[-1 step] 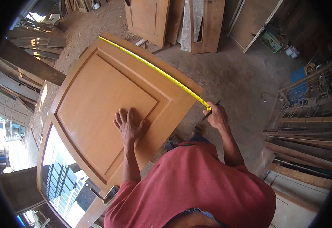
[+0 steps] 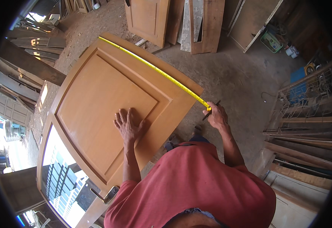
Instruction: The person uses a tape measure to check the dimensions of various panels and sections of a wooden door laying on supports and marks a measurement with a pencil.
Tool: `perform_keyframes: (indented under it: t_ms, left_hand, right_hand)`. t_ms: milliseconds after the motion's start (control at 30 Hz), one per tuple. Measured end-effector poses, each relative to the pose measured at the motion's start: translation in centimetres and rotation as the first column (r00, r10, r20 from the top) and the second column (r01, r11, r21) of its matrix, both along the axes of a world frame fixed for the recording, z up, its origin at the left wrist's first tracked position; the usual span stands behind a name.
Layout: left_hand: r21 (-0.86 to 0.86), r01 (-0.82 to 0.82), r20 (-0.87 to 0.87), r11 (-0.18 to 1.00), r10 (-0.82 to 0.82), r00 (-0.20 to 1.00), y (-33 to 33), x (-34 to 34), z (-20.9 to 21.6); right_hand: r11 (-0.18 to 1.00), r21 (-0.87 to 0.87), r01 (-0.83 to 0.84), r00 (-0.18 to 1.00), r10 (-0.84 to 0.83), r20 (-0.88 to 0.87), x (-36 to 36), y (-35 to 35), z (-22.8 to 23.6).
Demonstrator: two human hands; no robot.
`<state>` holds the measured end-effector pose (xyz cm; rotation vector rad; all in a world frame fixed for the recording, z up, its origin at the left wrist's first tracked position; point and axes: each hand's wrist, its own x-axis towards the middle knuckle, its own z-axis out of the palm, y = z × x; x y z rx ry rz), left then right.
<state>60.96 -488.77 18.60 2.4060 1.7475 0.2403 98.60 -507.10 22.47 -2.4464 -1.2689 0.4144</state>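
A light-brown wooden door point(image 2: 109, 102) lies in front of me, with a raised panel, a glass pane point(image 2: 65, 173) and a metal lever handle point(image 2: 107, 195). My left hand point(image 2: 128, 127) rests on the panel, fingers spread, holding nothing. Across the door's far end runs a yellow tape measure point(image 2: 154, 68), pulled out from the far left corner to just past the right edge. My right hand point(image 2: 218, 116) is closed around the tape's near end, just off that edge. A thin dark stick, like a pencil point(image 2: 207, 114), pokes out between its fingers. The tape's case is mostly hidden by the hand.
Upright wooden door panels point(image 2: 147, 21) lean beyond the door's far end. Stacked boards point(image 2: 302, 152) and a wire rack point(image 2: 308, 89) stand at the right. A green basket point(image 2: 272, 41) sits at the far right. Planks point(image 2: 33, 62) pile up on the left.
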Motion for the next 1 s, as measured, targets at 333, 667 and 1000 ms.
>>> perform_keyframes:
  t_ms: [333,667,1000]
  left_hand:
    - [0.067,0.015,-0.016,0.998,-0.013,1.000,0.0,-0.1,-0.5]
    - [0.063,0.014,-0.005,0.998,-0.014,1.000,-0.1,0.0,-0.3]
    - [0.046,0.005,-0.010,0.999,-0.004,1.000,-0.1,-0.1,-0.3]
  right_hand:
    - [1.000,-0.014,0.001,1.000,-0.002,-0.020,0.1,0.0,-0.3]
    - [1.000,0.011,-0.015,1.000,0.015,-0.013,0.2,-0.1,-0.7]
    - [1.000,0.014,-0.005,1.000,0.005,-0.013,0.1,0.0,-0.2]
